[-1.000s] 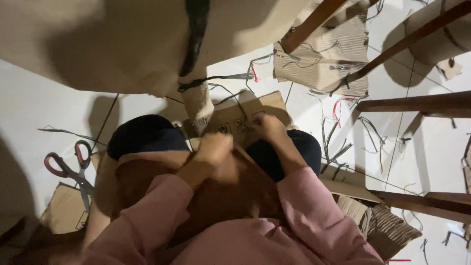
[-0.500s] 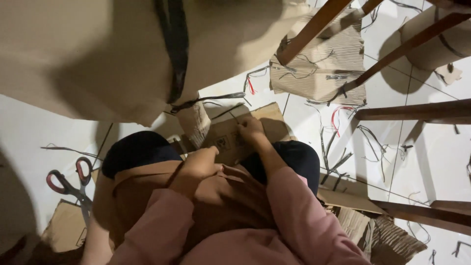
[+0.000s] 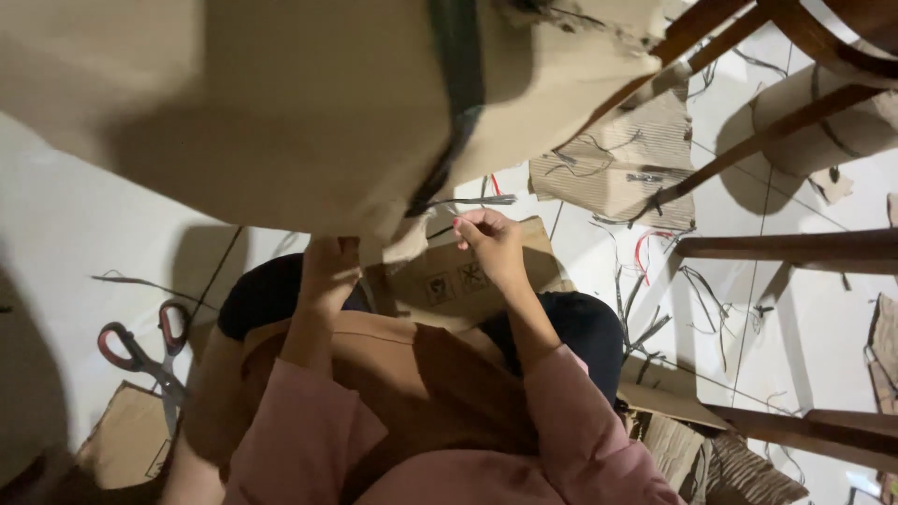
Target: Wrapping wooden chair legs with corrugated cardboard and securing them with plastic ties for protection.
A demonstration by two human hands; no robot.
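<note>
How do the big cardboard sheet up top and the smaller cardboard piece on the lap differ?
The big cardboard sheet is raised, fills the upper view and carries a dark strap; the left hand grips its lower edge. The smaller cardboard piece lies flat on the lap below the right hand. Both are plain brown.

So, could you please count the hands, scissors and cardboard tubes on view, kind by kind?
hands: 2, the left hand and the right hand
scissors: 1, red-handled, on the floor
cardboard tube: 1, behind the chair legs
total: 4
</note>
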